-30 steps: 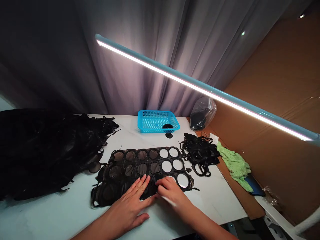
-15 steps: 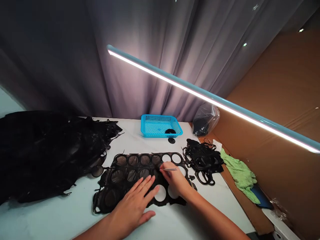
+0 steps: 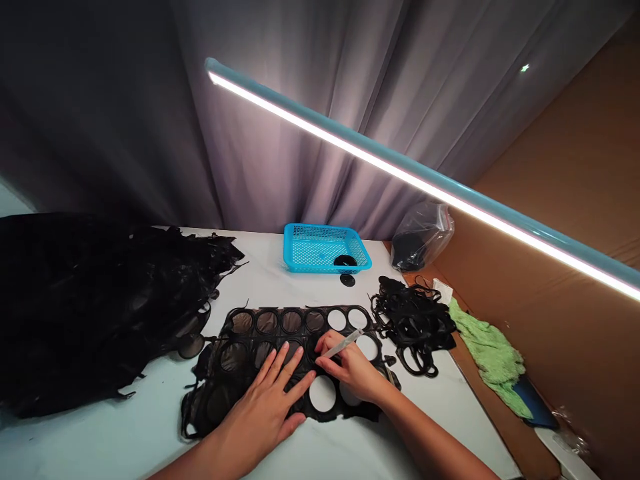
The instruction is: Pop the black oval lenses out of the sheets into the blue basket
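Note:
A thin black rubber-like sheet (image 3: 245, 383) with rows of round shapes lies on the white table. Several circles at its right side are open holes showing white; those at the left have dark film in them. My left hand (image 3: 263, 410) rests flat on the sheet, fingers spread. Just right of it, my right hand (image 3: 355, 373) is closed around a slim silver-grey pen-like tool (image 3: 344, 343). Its fingertips are at a circle in the middle row, and the tool's working tip cannot be made out.
A blue basket (image 3: 290, 263) holds black discs, with another black disc (image 3: 347, 281) in front. Black scraps (image 3: 415, 323) lie right, beside a green cloth (image 3: 487, 353) and a clear bag (image 3: 423, 237). A big black sheet pile (image 3: 90, 307) covers the left. A lit tube lamp (image 3: 400, 167) crosses above.
The tool in my right hand has swung from nearly level to slanting up to the right. My left hand stays on the sheet. The whole view has shifted slightly.

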`<state>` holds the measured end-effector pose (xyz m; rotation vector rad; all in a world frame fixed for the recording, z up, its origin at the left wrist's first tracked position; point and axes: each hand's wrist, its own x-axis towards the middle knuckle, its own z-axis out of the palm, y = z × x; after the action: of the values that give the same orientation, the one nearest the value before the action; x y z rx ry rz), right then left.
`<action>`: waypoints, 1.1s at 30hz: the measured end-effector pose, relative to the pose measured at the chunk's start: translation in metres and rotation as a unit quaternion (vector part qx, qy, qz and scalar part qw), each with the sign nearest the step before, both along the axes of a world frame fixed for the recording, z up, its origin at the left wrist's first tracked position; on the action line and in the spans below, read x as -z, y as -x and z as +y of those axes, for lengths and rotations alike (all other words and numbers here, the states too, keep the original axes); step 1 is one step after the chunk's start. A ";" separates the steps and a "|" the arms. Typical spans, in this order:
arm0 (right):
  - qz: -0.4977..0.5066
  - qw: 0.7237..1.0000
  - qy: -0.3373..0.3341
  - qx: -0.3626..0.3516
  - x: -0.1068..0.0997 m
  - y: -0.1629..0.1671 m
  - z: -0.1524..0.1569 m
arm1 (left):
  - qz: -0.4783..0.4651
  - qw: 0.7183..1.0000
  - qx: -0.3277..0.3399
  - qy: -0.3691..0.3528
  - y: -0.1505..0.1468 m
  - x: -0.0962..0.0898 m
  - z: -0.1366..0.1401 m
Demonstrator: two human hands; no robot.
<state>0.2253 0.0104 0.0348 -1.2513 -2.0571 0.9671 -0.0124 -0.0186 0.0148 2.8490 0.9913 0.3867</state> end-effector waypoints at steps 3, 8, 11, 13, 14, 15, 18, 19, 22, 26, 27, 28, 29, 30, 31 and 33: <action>-0.012 1.000 -0.001 0.002 -0.001 -0.001 0.001 | 0.009 1.000 0.001 -0.003 0.000 -0.001 0.000; -0.070 0.994 -0.079 -0.012 0.008 0.004 -0.009 | 0.009 1.000 0.000 -0.001 -0.001 -0.003 0.000; -0.152 0.969 -0.191 -0.035 0.020 0.011 -0.018 | 0.016 1.000 -0.004 0.008 -0.002 -0.003 0.000; -0.163 0.961 -0.223 -0.013 0.024 0.011 -0.014 | 0.019 1.000 -0.004 0.013 -0.002 -0.003 0.000; -0.150 0.964 -0.220 0.021 0.024 0.007 -0.008 | 0.020 1.000 -0.004 0.015 -0.001 -0.003 -0.001; -0.131 0.966 -0.212 0.064 0.021 0.000 0.001 | 0.021 1.000 -0.004 0.017 -0.001 -0.003 -0.001; -0.091 0.958 -0.191 0.195 0.006 -0.026 0.037 | 0.028 0.999 -0.003 0.030 0.000 -0.007 -0.001; -0.089 0.952 -0.192 0.221 0.000 -0.034 0.048 | 0.029 0.999 -0.001 0.035 0.000 -0.009 0.001; -0.092 0.953 -0.191 0.216 -0.010 -0.038 0.067 | 0.019 0.999 0.005 0.039 -0.004 -0.016 0.011; -0.099 0.978 -0.160 0.085 -0.005 -0.012 0.064 | -0.022 0.999 -0.026 0.024 -0.013 -0.015 0.036; -0.092 0.984 -0.142 0.056 -0.003 -0.005 0.062 | -0.026 0.999 -0.033 0.020 -0.015 -0.012 0.042; -0.078 0.989 -0.121 0.032 -0.001 -0.001 0.060 | -0.027 0.999 -0.038 0.017 -0.016 -0.008 0.046; -0.060 0.993 -0.100 0.013 0.000 0.002 0.059 | -0.023 0.999 -0.041 0.013 -0.016 -0.005 0.049; -0.041 0.996 -0.079 -0.001 0.001 0.002 0.059 | -0.015 0.999 -0.043 0.011 -0.016 -0.002 0.051; -0.024 0.998 -0.063 -0.011 0.002 0.002 0.059 | -0.006 0.999 -0.045 0.009 -0.016 0.001 0.051; -0.001 0.999 -0.043 -0.021 0.002 -0.002 0.061 | 0.010 0.999 -0.049 0.008 -0.015 0.004 0.050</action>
<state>0.2269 0.0710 0.0323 -1.1695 -2.1113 0.8867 0.0027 0.0309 0.0111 2.8030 1.1348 0.3571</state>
